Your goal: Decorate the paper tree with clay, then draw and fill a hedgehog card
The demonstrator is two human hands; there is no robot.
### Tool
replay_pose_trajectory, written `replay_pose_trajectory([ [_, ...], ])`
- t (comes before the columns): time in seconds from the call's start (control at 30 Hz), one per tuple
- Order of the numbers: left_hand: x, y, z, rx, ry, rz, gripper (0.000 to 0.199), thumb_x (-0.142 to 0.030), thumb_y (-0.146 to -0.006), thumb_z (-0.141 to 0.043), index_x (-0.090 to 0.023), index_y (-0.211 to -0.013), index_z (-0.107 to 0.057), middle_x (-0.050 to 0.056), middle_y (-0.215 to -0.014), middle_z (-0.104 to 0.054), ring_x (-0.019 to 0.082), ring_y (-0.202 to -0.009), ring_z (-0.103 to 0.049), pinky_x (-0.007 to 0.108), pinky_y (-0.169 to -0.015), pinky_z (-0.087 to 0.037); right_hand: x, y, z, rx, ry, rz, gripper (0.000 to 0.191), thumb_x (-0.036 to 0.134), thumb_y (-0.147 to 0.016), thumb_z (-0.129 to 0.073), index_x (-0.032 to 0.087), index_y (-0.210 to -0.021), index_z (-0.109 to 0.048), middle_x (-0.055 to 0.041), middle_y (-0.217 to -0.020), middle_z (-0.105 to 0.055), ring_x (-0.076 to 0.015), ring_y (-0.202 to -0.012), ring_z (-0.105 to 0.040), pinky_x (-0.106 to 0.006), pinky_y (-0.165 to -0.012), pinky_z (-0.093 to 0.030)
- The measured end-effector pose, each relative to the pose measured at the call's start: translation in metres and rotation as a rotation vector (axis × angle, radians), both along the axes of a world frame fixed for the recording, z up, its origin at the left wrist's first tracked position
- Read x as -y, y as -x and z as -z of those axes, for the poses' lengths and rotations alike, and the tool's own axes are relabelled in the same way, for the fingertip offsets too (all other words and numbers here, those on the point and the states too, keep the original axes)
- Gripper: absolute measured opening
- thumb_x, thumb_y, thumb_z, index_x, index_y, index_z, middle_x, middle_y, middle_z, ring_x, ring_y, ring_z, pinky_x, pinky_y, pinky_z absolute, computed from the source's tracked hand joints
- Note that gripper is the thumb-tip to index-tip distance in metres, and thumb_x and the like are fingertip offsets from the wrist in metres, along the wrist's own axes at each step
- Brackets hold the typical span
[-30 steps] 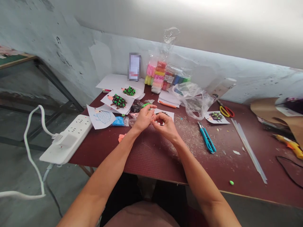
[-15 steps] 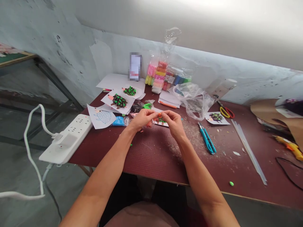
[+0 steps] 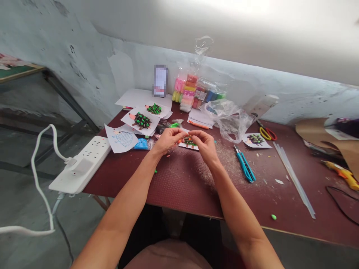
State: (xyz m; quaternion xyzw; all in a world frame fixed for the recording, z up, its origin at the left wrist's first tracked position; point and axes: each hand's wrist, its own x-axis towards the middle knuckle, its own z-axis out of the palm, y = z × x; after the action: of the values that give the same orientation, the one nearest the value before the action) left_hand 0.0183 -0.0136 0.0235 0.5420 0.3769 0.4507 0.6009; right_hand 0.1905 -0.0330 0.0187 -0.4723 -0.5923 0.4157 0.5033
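Observation:
My left hand [image 3: 167,141] is closed, thumb and fingertips pinched, with a bit of orange clay showing at the fingers. Close by on the right, my right hand [image 3: 204,144] is also pinched closed; what lies between its fingertips is too small to make out. Between and just behind both hands, a white card [image 3: 182,145] with a green-tipped, brown hedgehog figure [image 3: 189,140] rests on the table, partly hidden by the fingers. Two similar hedgehog cards [image 3: 141,120] lie to the left, beside a blue hedgehog drawing [image 3: 123,139].
A blue clay packet [image 3: 143,144] lies left of the hands. Behind are clay packs [image 3: 187,93], a plastic bag [image 3: 230,119] and an orange pen [image 3: 198,124]. A teal cutter [image 3: 245,164], scissors [image 3: 267,133], glue sticks [image 3: 294,179] and a glue gun [image 3: 342,173] are rightward; a power strip [image 3: 81,166] is left.
My right hand's fingertips have shifted slightly, and the hands are a little further apart at the tips. More of the hedgehog card between them shows.

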Motion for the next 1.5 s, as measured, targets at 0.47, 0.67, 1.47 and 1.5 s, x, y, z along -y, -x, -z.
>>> replay_pose_trajectory([
  [0.47, 0.004, -0.010, -0.003, -0.029, 0.097, 0.055, 0.058, -0.068, -0.081, -0.071, -0.014, -0.062, -0.058, 0.000, -0.051, -0.056, 0.003, -0.037, -0.038, 0.017, -0.036, -0.023, -0.007, -0.014, -0.004, 0.027, -0.038, 0.074, 0.044, 0.063, -0.078, -0.072, 0.020, -0.072, -0.066, -0.0014, -0.069, -0.066, -0.0146, -0.064, -0.058, -0.029, -0.061, -0.048],
  [0.67, 0.006, -0.012, 0.000, -0.043, 0.042, 0.101, 0.060, -0.069, -0.082, -0.069, -0.013, -0.062, -0.060, -0.002, -0.051, -0.054, 0.002, -0.037, -0.037, 0.016, -0.035, -0.023, -0.003, -0.010, -0.007, 0.038, -0.014, -0.115, 0.040, 0.058, -0.070, -0.082, 0.020, -0.082, -0.078, -0.0034, -0.077, -0.073, -0.0155, -0.068, -0.061, -0.030, -0.064, -0.050],
  [1.47, -0.001, -0.003, 0.009, -0.430, -0.161, -0.066, 0.022, -0.026, -0.086, -0.059, -0.015, -0.070, -0.071, 0.001, -0.059, -0.065, 0.011, -0.047, -0.052, 0.023, -0.051, -0.038, -0.008, -0.029, -0.001, 0.416, -0.112, 0.174, 0.010, 0.030, -0.075, -0.073, 0.020, -0.075, -0.074, -0.0016, -0.075, -0.070, -0.0140, -0.063, -0.051, -0.029, -0.063, -0.039],
  [1.5, -0.003, -0.002, 0.012, -0.490, -0.190, -0.098, 0.019, -0.023, -0.085, -0.059, -0.015, -0.073, -0.072, 0.002, -0.059, -0.066, 0.013, -0.048, -0.055, 0.025, -0.053, -0.040, -0.009, -0.032, 0.000, 0.448, -0.094, 0.192, 0.008, 0.028, -0.074, -0.073, 0.020, -0.074, -0.074, -0.0014, -0.075, -0.070, -0.0146, -0.064, -0.053, -0.029, -0.065, -0.040],
])
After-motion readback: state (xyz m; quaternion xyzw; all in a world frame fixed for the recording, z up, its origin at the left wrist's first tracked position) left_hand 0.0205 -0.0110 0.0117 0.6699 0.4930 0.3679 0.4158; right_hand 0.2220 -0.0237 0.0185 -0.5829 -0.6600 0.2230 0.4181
